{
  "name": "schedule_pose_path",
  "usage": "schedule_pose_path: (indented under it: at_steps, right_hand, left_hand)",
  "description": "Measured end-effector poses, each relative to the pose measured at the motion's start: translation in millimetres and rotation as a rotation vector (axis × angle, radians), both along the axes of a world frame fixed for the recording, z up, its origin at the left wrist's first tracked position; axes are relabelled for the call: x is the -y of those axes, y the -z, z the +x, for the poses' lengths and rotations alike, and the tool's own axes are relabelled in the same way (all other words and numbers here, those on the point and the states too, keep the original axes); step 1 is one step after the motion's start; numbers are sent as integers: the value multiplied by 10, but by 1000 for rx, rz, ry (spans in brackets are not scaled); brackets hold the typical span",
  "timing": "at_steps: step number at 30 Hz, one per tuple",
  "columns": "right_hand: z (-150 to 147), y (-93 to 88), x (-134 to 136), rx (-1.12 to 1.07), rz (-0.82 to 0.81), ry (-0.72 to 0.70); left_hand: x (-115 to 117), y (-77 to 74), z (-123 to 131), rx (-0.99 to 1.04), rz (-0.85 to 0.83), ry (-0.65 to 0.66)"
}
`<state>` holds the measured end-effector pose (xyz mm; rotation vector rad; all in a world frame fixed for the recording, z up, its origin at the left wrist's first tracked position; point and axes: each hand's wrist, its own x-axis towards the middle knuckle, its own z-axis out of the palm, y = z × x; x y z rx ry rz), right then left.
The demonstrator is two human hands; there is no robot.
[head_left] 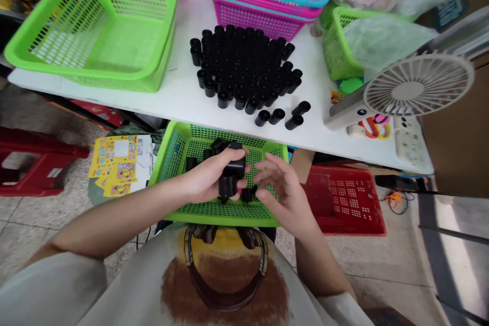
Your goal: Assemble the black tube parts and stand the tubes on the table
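Observation:
My left hand is closed around several short black plastic cylinders, held above a green basket on my lap. My right hand hovers over the basket's right side with its fingers curved and apart, holding nothing. More black pieces lie loose inside the basket, partly hidden by my left hand. On the white table ahead stands a dense group of black cylinders, most of them upright. Several stand a little apart at its front right, near the table edge.
A large green basket sits on the white table at left. Stacked blue and pink baskets stand behind the cylinders. At right are a small fan and a power strip. A red crate lies on the floor.

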<state>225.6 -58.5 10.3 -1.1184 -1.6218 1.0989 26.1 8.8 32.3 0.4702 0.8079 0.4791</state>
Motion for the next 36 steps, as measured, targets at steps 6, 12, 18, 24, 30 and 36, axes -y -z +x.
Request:
schedule_pose_path:
  at_steps: [6, 12, 18, 24, 30, 36]
  right_hand:
    - [-332, -59, 72, 250, 216, 34]
    - [-533, 9, 98, 392, 393, 87]
    - [-497, -11, 105, 454, 533, 86]
    - [-426, -63, 107, 430, 564, 9]
    - [-327, -125, 89, 170, 375, 81]
    - [-230, -111, 164, -136, 197, 146]
  left_hand:
    - [273, -20, -13, 106, -82, -416]
    - [374, 2, 89, -20, -78, -624]
    - [348, 76, 61, 66, -92, -708]
    - [351, 90, 2, 246, -25, -686]
    - [378, 84, -52, 276, 35, -566]
    - [375, 110, -102, 263, 134, -449]
